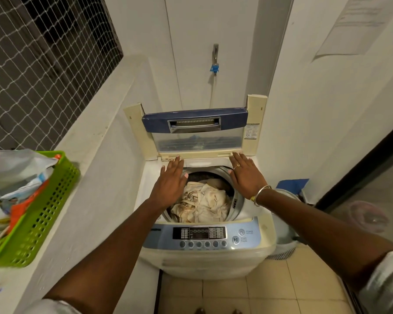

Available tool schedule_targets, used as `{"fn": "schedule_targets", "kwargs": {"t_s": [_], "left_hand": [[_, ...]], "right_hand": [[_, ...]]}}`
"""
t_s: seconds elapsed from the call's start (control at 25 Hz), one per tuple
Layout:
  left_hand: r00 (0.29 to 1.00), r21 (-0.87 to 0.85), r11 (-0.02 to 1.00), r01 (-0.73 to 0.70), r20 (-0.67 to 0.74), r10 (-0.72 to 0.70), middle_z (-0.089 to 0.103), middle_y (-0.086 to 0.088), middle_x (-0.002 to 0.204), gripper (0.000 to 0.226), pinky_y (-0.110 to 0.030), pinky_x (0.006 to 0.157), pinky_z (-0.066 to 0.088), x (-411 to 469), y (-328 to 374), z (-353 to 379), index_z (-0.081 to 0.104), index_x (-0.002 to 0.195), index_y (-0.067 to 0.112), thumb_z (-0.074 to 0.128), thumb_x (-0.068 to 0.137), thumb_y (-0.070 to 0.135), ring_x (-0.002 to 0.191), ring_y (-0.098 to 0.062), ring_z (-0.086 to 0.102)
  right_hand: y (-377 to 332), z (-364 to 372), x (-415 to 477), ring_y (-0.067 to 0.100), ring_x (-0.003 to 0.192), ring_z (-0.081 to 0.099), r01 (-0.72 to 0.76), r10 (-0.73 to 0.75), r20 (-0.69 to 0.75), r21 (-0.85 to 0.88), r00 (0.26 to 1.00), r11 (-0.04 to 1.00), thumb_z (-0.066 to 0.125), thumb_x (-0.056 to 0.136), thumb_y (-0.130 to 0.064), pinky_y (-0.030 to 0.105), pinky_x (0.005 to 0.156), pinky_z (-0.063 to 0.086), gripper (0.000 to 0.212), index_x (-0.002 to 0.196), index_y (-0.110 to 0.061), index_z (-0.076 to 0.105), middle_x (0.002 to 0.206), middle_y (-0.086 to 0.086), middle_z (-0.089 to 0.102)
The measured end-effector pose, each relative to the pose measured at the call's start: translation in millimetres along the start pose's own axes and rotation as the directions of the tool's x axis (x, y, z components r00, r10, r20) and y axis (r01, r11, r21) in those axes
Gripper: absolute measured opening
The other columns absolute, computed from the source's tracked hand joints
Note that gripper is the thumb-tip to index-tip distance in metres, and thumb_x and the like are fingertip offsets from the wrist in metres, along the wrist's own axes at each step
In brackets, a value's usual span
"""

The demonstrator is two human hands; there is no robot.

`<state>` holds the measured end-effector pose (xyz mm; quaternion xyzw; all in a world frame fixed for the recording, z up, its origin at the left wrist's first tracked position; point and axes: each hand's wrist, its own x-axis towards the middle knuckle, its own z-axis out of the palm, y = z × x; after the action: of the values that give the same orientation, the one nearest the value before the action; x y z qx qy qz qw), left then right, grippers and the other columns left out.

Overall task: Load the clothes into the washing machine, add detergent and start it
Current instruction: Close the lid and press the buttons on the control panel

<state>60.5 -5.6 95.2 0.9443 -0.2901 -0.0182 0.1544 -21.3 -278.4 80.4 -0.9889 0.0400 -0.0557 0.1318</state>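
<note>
A cream top-loading washing machine (209, 257) stands in front of me with its folded blue-and-clear lid (195, 130) raised against the wall. Beige and cream clothes (202, 202) fill the drum. My left hand (168, 182) stretches flat over the drum's left rim, fingertips near the lid's lower edge. My right hand (245, 175), with a ring and bangles, reaches flat over the right rim, fingertips at the lid's bottom right corner. Neither hand holds anything. The control panel (200, 233) with its buttons faces me at the front.
A green plastic basket (43, 214) with packets and bags sits on the white ledge at left. A tap with a blue tag (214, 64) hangs on the wall behind the machine. A grey bin (286, 234) stands right of the machine, beside a glass door.
</note>
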Motion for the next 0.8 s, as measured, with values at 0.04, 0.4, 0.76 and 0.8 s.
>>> {"fn": "schedule_targets", "kwargs": {"t_s": [0.04, 0.4, 0.76, 0.8], "left_hand": [[1.0, -0.005, 1.0, 0.0, 0.0, 0.0, 0.006, -0.003, 0.166, 0.058, -0.043, 0.124, 0.006, 0.4, -2.8, 1.7, 0.012, 0.158, 0.017, 0.026, 0.106, 0.039, 0.153, -0.022, 0.006], [0.999, -0.084, 0.996, -0.032, 0.031, 0.035, 0.014, -0.005, 0.165, 0.058, -0.044, 0.123, 0.011, 21.4, -16.2, 20.2, 0.019, 0.156, 0.018, 0.029, 0.105, 0.043, 0.152, -0.025, 0.011], [0.957, -0.191, 0.949, -0.25, 0.098, 0.272, 0.02, -0.01, 0.163, 0.056, -0.043, 0.124, 0.012, 64.5, 69.3, 67.3, 0.022, 0.155, 0.01, 0.033, 0.106, 0.034, 0.152, -0.027, 0.012], [0.952, -0.2, 0.944, -0.262, 0.105, 0.287, 0.019, -0.01, 0.163, 0.056, -0.043, 0.124, 0.011, 71.0, 81.4, 73.8, 0.022, 0.156, 0.01, 0.034, 0.106, 0.033, 0.152, -0.026, 0.012]], "right_hand": [[-3.2, 2.1, 0.3, 0.025, 0.152, 0.01, 0.007, -0.007, 0.005, 0.013, 1.0, 1.0, 0.027, 0.106, -0.04, 0.043, 0.124, 0.011, 0.057, 0.157, -0.015, 0.02, 0.164, 0.007, 0.015], [-12.7, 19.2, -2.2, 0.024, 0.15, 0.022, -0.096, 0.099, -0.014, 0.144, 0.995, 0.985, 0.032, 0.105, -0.041, 0.04, 0.123, 0.018, 0.058, 0.155, -0.013, 0.025, 0.162, 0.008, 0.025], [52.7, 13.6, -56.5, 0.026, 0.144, 0.035, -0.386, 0.427, -0.06, 0.326, 0.902, 0.863, 0.038, 0.105, -0.037, 0.033, 0.117, 0.026, 0.056, 0.152, -0.008, 0.032, 0.157, 0.011, 0.034], [65.5, 13.1, -60.4, 0.027, 0.144, 0.035, -0.405, 0.446, -0.058, 0.326, 0.893, 0.854, 0.038, 0.105, -0.036, 0.033, 0.117, 0.026, 0.054, 0.151, -0.008, 0.034, 0.158, 0.011, 0.034]]}}
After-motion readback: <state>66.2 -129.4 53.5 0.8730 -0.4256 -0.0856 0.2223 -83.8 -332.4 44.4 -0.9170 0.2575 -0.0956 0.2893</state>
